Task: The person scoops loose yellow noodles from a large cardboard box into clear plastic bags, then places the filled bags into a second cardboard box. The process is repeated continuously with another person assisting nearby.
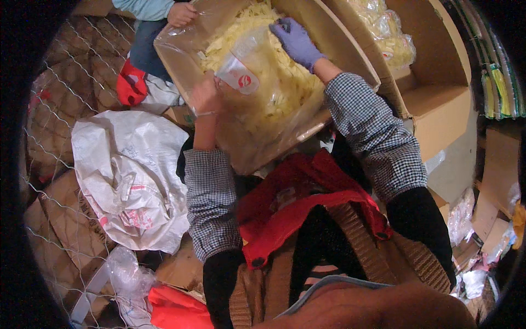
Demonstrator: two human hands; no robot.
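A large cardboard box with a clear plastic liner stands before me, heaped with pale yellow strips. My left hand, bare and blurred, pinches the edge of a clear plastic bag that bears a red logo. That bag lies slanted over the strips, its far end reaching towards the right hand. My right hand, in a purple glove, is at the strips on the far side of the box. Its fingers are curled, and whether they hold anything is hidden.
Another person's hand rests at the box's far left corner. On the right, a second cardboard box holds several filled clear bags. A white woven sack lies to the left, beside wire mesh. Red cloth lies lower left.
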